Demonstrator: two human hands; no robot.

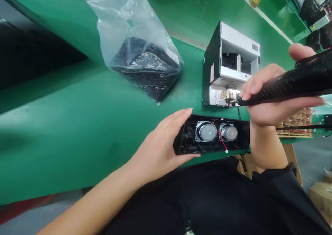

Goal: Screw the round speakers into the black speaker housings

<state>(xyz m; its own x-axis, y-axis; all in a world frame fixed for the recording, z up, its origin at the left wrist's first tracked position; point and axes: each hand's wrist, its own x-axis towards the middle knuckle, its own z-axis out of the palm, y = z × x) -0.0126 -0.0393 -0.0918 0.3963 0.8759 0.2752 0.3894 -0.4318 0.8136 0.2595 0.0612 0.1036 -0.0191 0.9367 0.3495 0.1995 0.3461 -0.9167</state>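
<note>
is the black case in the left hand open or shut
Open: the black case shows two round speakers and red wires uncovered inside.

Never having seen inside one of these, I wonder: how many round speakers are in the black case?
2. One speaker is nearer the left hand, the other speaker farther from it, both in the black case. I see no others there.

Head view, one: I am wearing the camera above my black cloth shirt [207, 200]; it is facing forward and down, framing my bare left hand [164, 141], my bare right hand [264, 114] and the flat green tabletop [77, 138] from close by.
</note>
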